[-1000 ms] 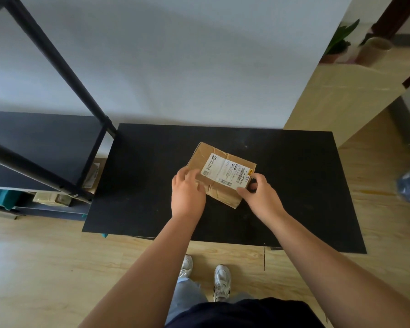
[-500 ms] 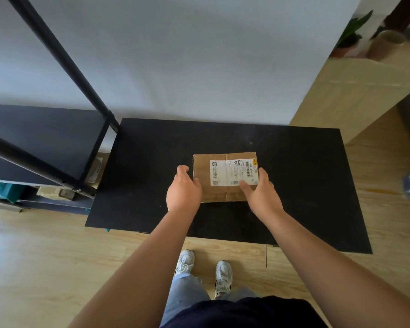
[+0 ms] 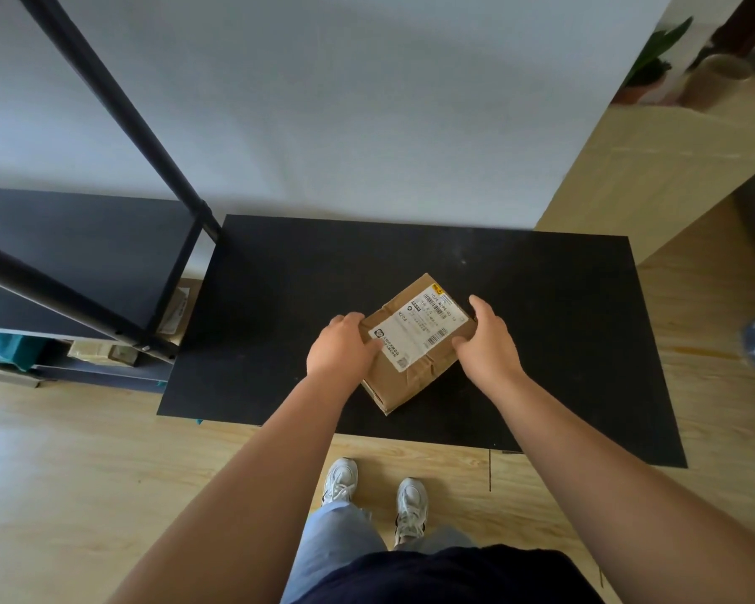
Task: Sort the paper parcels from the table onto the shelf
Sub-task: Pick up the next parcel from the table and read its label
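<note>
Your left hand (image 3: 340, 347) and right hand (image 3: 485, 342) clasp parcel (image 3: 415, 342), now rotated diagonal on tabletop (image 3: 280, 298); label readable, shelf (image 3: 83, 250) next.

We count one brown paper parcel (image 3: 413, 364) on one black table (image 3: 541, 342), and it carries one white shipping label (image 3: 415, 331). Two bare hands are on it: one left hand (image 3: 338, 348) and one right hand (image 3: 489, 342). Beside the table stands one black shelf unit (image 3: 83, 255); on its lower levels we make out at least two more parcels (image 3: 94, 351), though partly hidden. Below we see two white sneakers (image 3: 341, 479). One potted plant (image 3: 648, 69) sits far right.
</note>
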`<control>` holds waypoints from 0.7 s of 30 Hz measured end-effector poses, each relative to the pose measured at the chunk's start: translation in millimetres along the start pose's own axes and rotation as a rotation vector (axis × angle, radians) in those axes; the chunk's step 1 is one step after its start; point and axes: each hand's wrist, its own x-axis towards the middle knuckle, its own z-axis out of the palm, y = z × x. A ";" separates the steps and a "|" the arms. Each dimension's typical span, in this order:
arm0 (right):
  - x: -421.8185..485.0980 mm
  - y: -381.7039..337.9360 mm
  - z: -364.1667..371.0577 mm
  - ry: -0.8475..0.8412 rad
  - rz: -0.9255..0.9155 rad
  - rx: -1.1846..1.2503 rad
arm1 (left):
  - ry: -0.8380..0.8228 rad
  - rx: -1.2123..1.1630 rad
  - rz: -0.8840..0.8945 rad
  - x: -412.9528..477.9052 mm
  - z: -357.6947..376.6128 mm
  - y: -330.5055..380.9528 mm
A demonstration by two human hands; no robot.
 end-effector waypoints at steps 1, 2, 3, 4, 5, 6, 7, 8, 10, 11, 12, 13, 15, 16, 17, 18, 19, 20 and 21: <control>-1.2 0.2 -0.6 0.037 0.020 0.027 | 0.003 -0.004 -0.005 -0.3 -0.1 -0.4; -2.8 0.7 -0.5 0.060 0.042 0.050 | -0.003 -0.011 -0.014 -1.0 0.8 -0.9; -4.9 1.4 0.8 0.067 0.064 0.070 | -0.013 -0.027 -0.025 -2.6 2.1 -1.3; -8.2 2.0 2.7 0.053 0.091 0.091 | -0.028 -0.050 -0.040 -4.6 4.4 -2.5; -12.0 3.1 5.3 0.021 0.119 0.115 | -0.043 -0.072 -0.056 -7.1 7.4 -4.0; -16.4 4.6 8.3 -0.022 0.148 0.137 | -0.058 -0.086 -0.071 -9.9 10.8 -5.5; -20.6 6.7 10.9 -0.068 0.175 0.158 | -0.071 -0.090 -0.083 -12.5 14.6 -6.6; -24.4 8.9 12.7 -0.110 0.198 0.173 | -0.083 -0.092 -0.092 -14.9 18.4 -7.1; -30.5 12.6 13.8 -0.172 0.221 0.181 | -0.116 -0.121 -0.116 -17.9 24.0 -6.6; -32.7 13.6 13.4 -0.199 0.222 0.178 | -0.135 -0.148 -0.132 -18.3 25.5 -6.3; -34.3 14.2 12.7 -0.226 0.218 0.177 | -0.158 -0.183 -0.150 -18.8 26.2 -6.0; -35.2 14.8 12.0 -0.249 0.210 0.184 | -0.182 -0.223 -0.161 -19.5 26.2 -5.7; -36.5 15.0 10.0 -0.273 0.194 0.211 | -0.213 -0.300 -0.165 -20.0 26.2 -6.3; -37.3 14.3 8.5 -0.273 0.186 0.227 | -0.215 -0.330 -0.168 -21.2 25.6 -5.9; -38.0 13.3 6.5 -0.270 0.179 0.246 | -0.210 -0.354 -0.172 -22.5 24.9 -5.5; -38.5 12.0 4.2 -0.265 0.172 0.266 | -0.201 -0.376 -0.174 -24.1 24.0 -4.8; -39.2 10.1 1.5 -0.259 0.161 0.282 | -0.191 -0.405 -0.176 -25.6 22.4 -3.5; -40.1 7.3 -1.7 -0.253 0.148 0.296 | -0.177 -0.444 -0.180 -27.5 19.7 -1.9; -41.4 3.9 -5.1 -0.247 0.135 0.311 | -0.163 -0.497 -0.189 -30.2 15.8 0.6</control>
